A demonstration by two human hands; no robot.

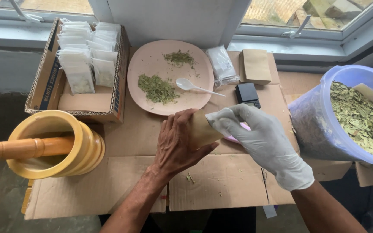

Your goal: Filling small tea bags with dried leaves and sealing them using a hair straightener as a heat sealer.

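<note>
Cardboard-covered table under windows; bare left hand and gloved right hand both grip a tan paper pouch at centre; behind: pink plate (dried leaves, white spoon); left: yellow mortar; right: leaf-filled tub.

Bare cardboard near hands free; mortar blocks left, leaf bucket right, plate ahead.

1 plate, 1 spoon, 1 mortar, 1 bucket, 2 hands.
</note>
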